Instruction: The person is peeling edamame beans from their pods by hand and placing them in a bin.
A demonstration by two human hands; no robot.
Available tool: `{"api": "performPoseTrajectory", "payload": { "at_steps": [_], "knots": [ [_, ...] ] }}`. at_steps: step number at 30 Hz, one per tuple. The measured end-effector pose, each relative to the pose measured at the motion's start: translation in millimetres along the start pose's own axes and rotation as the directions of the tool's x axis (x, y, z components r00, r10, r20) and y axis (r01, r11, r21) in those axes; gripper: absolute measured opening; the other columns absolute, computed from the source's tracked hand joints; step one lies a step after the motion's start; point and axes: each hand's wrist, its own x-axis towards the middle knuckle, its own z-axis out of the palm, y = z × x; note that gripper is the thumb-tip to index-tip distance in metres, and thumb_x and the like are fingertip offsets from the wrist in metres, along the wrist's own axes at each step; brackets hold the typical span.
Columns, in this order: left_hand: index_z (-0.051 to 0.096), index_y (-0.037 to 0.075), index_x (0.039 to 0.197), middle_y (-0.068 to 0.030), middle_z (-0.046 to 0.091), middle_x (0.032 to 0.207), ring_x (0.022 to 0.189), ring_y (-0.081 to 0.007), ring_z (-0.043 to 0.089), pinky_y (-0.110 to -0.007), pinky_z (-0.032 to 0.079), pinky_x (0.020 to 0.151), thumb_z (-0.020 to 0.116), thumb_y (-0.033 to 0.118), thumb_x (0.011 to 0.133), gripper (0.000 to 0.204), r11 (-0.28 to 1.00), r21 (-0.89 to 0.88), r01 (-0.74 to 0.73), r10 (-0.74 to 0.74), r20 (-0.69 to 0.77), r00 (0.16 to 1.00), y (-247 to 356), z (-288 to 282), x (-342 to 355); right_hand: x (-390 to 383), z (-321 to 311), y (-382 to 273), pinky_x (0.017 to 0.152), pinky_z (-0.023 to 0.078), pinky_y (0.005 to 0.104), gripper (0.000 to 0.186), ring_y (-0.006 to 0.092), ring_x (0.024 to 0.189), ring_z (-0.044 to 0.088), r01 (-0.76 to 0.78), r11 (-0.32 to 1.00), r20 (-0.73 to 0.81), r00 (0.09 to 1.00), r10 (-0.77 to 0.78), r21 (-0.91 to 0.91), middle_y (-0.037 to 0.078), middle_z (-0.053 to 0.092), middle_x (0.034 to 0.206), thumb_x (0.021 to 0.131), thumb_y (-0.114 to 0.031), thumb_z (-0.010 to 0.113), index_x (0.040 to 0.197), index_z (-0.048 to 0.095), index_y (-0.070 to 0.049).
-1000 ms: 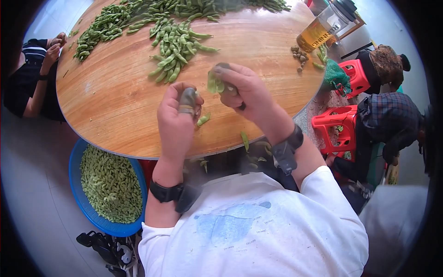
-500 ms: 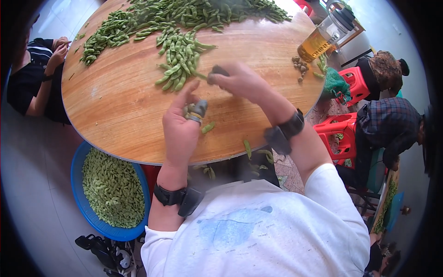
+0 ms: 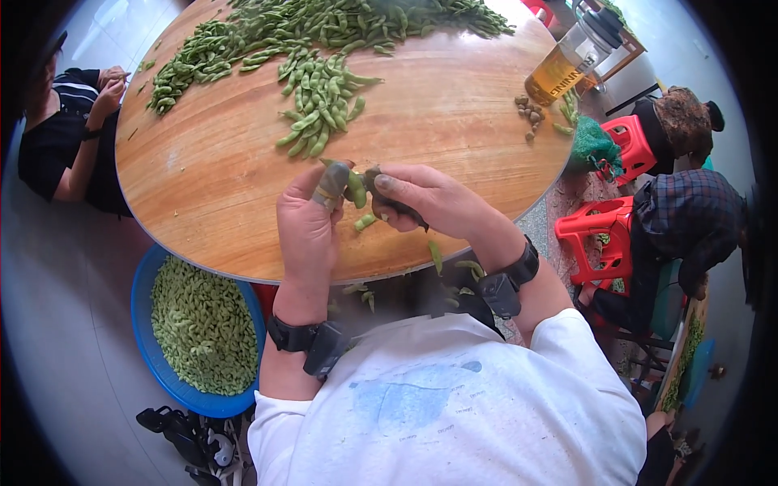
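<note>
Pod [image 3: 356,191] is pinched in the fingers of our left hand [image 3: 309,217], over the tabletop [image 3: 429,113]; our right hand [image 3: 429,198] sits right beside it, can't tell if its fingers grip too. Ahead we have a pod pile [image 3: 318,101], lower left a blue basin [image 3: 143,324] of beans [image 3: 203,328].

The left hand [image 3: 309,215] partly hides a pod [image 3: 356,191]; the top edge cuts off the pile [image 3: 324,26], the lower edge the shirt [image 3: 454,413].
</note>
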Motion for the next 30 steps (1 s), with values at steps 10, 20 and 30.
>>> {"api": "performPoseTrajectory", "payload": {
  "at_steps": [10, 20, 30],
  "knots": [
    [0.061, 0.0, 0.094, -0.003, 0.062, 0.08, 0.061, -0.0042, 0.052, -0.014, 0.035, 0.048, 0.065, 0.006, 0.081, 0.015, 0.921, 0.358, -0.151, 0.182, -0.054, 0.982, -4, 12, -7, 5, 10, 7, 0.044, 0.025, 0.0193, 0.019, 0.0043, 0.051, 0.033, -0.096, 0.987, -0.027, 0.995, 0.101, 0.132, -0.004, 0.042, 0.064, 0.095, -0.018, 0.043, 0.091, 0.054, -0.004],
    [0.06, 0.0, 0.09, -0.0004, 0.056, 0.071, 0.052, -0.0015, 0.042, -0.014, 0.028, 0.043, 0.057, 0.022, 0.088, 0.022, 0.946, -0.188, 0.266, -0.208, 0.28, 0.937, 11, -1, -1, -3, 11, 10, 0.041, 0.021, 0.0178, 0.018, 0.0025, 0.048, 0.03, -0.208, 0.842, 0.168, 0.976, 0.142, 0.498, -0.003, 0.043, 0.066, 0.095, -0.02, 0.047, 0.093, 0.054, -0.004],
    [0.059, 0.002, 0.098, -0.0024, 0.062, 0.082, 0.057, -0.0004, 0.046, -0.013, 0.029, 0.043, 0.058, 0.003, 0.085, 0.014, 0.99, 0.142, 0.016, -0.011, -0.031, 0.999, 1, 7, -4, -1, 10, 1, 0.043, 0.028, 0.0186, 0.022, 0.0042, 0.051, 0.037, -0.083, 0.977, -0.05, 0.994, 0.095, 0.198, -0.002, 0.045, 0.066, 0.095, -0.02, 0.043, 0.083, 0.051, -0.004]
  ]
}}
